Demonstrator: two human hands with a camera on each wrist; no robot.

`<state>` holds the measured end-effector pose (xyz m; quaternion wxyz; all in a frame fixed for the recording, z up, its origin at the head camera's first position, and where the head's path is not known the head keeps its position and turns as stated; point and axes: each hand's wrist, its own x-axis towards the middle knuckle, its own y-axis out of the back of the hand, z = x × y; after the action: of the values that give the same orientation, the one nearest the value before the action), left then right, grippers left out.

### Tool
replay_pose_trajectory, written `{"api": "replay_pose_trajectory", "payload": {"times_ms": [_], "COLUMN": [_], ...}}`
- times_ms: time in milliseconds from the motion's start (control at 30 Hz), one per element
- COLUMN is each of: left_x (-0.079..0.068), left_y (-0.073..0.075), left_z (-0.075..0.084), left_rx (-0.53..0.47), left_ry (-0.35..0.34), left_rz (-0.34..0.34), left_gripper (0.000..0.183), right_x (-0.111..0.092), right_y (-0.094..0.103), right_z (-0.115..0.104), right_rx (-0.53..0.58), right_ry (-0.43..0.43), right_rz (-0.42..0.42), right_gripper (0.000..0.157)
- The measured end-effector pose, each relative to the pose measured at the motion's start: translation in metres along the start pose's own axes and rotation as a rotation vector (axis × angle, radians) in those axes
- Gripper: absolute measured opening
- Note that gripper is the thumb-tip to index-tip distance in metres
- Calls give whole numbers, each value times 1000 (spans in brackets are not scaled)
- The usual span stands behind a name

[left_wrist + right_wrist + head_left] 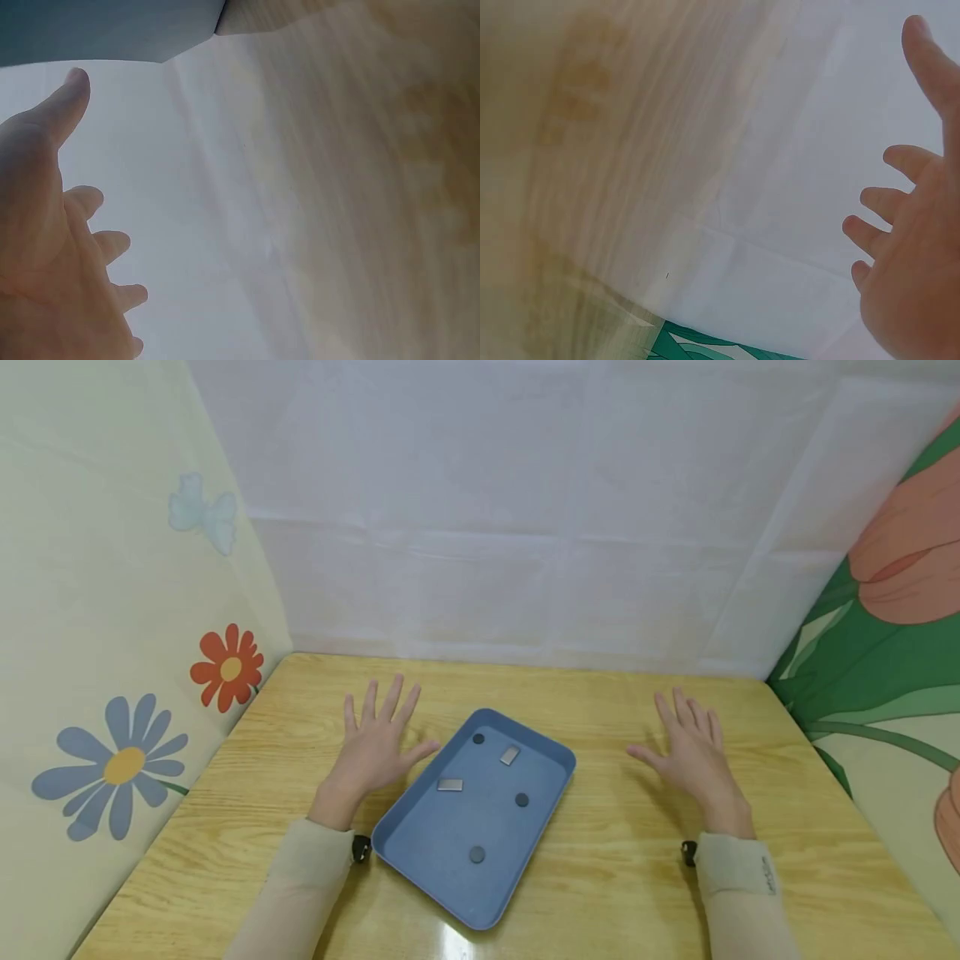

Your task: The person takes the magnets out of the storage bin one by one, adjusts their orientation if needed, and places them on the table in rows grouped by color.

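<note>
A shallow blue tray (427, 835) lies at an angle on the wooden table. Inside it are two small silver rectangular pieces, one near the left wall (450, 785) and one farther back (510, 756). Several dark round discs are spread about them, among them a disc (477, 855) toward the near end. My left hand (371, 756) is beside the tray's left edge, fingers spread, thumb pointing at the rim. To the right of the tray, apart from it, my right hand (690, 756) has its fingers extended. Both hands hold nothing; the wrist views show their palms and straight fingers.
The wooden table (600, 893) ends at a white cloth backdrop (525, 527). A flower-printed panel (112, 635) borders the left side, and a panel with large tulips (885, 668) borders the right. Each cuff has a small black device (362, 849) by it.
</note>
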<state>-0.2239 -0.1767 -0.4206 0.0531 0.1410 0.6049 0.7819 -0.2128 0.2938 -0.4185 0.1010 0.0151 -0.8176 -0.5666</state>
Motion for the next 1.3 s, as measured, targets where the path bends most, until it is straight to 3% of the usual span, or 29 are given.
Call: {"api": "replay_pose_trajectory", "payload": {"times_ms": [600,1300], "left_x": [-1,-8], "left_y": [7,9], "left_z": [5,9], "left_rx": [-51,-84], "left_ry": [-18,-109], "left_rz": [-45,-96], "left_gripper": [96,90], "right_x": [6,8], "right_y": [-1,-10], "right_z": [-11,-37], "right_rx": [-2,29], "right_ry": [23,115], "right_rz": [-57,-78], "right_gripper": [106,101]}}
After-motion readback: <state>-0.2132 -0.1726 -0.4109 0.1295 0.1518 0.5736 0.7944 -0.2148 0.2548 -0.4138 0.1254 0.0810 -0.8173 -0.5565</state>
